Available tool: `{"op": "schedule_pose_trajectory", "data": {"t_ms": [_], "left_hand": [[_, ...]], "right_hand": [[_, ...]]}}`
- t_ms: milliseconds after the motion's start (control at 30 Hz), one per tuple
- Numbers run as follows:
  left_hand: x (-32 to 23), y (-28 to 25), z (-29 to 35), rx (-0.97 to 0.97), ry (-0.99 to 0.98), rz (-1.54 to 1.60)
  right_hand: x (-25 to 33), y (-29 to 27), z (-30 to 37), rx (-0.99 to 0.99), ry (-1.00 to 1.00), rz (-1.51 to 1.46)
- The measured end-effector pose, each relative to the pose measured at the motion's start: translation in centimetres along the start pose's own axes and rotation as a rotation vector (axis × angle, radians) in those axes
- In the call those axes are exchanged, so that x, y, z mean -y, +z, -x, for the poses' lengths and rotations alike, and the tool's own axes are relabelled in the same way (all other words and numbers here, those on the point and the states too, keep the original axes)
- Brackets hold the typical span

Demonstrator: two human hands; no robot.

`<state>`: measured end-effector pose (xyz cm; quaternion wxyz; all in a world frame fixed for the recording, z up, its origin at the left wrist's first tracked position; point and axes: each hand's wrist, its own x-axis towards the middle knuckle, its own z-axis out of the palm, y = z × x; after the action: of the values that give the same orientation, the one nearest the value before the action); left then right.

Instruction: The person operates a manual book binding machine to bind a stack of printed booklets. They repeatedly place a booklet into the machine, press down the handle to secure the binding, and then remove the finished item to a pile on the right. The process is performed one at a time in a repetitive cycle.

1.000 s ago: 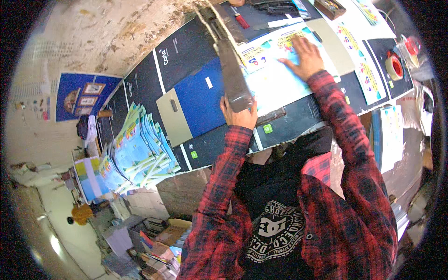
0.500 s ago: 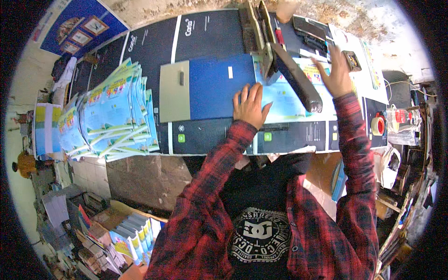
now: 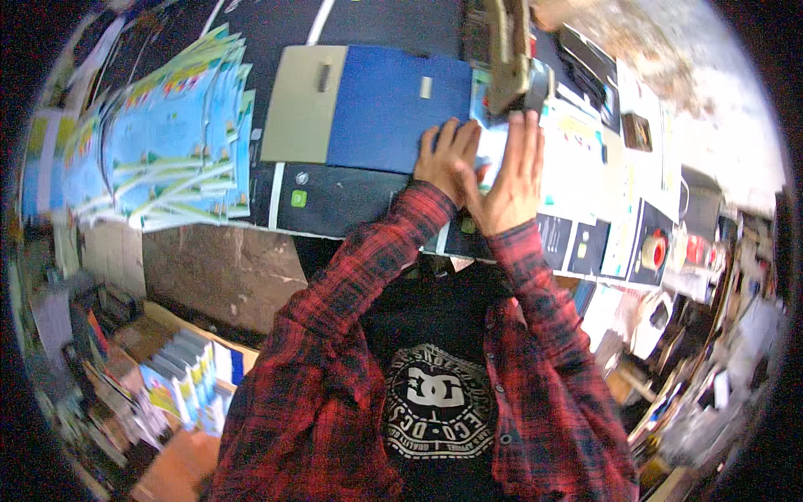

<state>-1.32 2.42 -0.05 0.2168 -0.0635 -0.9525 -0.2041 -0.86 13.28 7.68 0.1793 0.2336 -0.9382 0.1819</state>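
Observation:
A blue flat board (image 3: 397, 109) with a grey-beige panel (image 3: 303, 105) at its left lies on the dark table. At its right edge are light-blue and white printed sheets (image 3: 577, 171). My left hand (image 3: 447, 161) rests on the board's right edge and the sheets, fingers laid out. Right beside it, thumbs close together, my right hand (image 3: 510, 177) lies flat on the sheets with straight fingers. Its fingertips reach the end of the dark lever (image 3: 538, 86) of a large beige stapler-like metal tool (image 3: 508, 63). Whether they touch the lever I cannot tell.
A fanned stack of blue-green printed covers (image 3: 163, 134) lies at the left. At the right are a tape roll (image 3: 653, 251), a small dark box (image 3: 637, 131) and a black device (image 3: 590, 63). Bound books (image 3: 180, 376) stand in a box at the lower left.
My right hand has come down and left from the raised lever side to beside my left hand. The lever has swung and now points toward me. The whole view has shifted.

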Motion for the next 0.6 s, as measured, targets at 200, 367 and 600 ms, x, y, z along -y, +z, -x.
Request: {"op": "schedule_pose_trajectory", "data": {"t_ms": [200, 367, 600], "left_hand": [[0.2, 0.8, 0.7, 0.009, 0.005, 0.014], [0.5, -0.2, 0.5, 0.047, 0.015, -0.077], [-2.1, 1.2, -1.5, 0.155, 0.046, -0.118]], "right_hand": [[0.3, -4.4, -2.3, 0.076, -0.073, -0.200], [-7.3, -10.9, -11.3, 0.367, 0.623, -1.123], [-37.5, -1.3, 1.8, 0.154, 0.473, 0.069]]}}
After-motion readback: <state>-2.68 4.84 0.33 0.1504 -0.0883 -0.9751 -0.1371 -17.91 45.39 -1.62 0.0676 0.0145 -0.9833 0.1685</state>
